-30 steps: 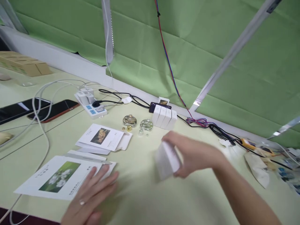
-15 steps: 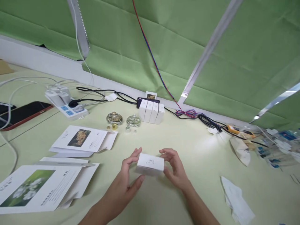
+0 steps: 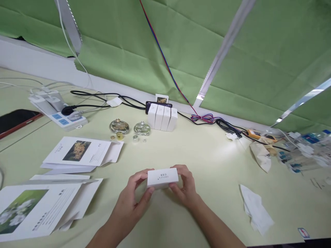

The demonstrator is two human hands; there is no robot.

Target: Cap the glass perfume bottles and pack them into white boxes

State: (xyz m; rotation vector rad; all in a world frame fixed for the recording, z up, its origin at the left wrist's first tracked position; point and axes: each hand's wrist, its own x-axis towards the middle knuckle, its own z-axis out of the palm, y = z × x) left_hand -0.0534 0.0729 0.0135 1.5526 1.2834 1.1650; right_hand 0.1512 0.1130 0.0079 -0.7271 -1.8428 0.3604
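Backdrop: green sheeting behind a pale worktop (image 3: 212, 162)
Box: small white box (image 3: 162, 177) held above the worktop, well in front of the row of white boxes (image 3: 162, 118)
Hands: left hand (image 3: 131, 203) and right hand (image 3: 184, 187) each grip one end
Care: firm, level fingertip grip seems best; avoid crushing the card

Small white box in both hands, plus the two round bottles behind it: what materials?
Small white box: likely matte coated paperboard; crisp folded edges, flat printed lettering, no shine. It is held between the left hand and right hand. Two round bottles: apparently clear glass, see-through with bright glints; clear plastic cannot be ruled out.
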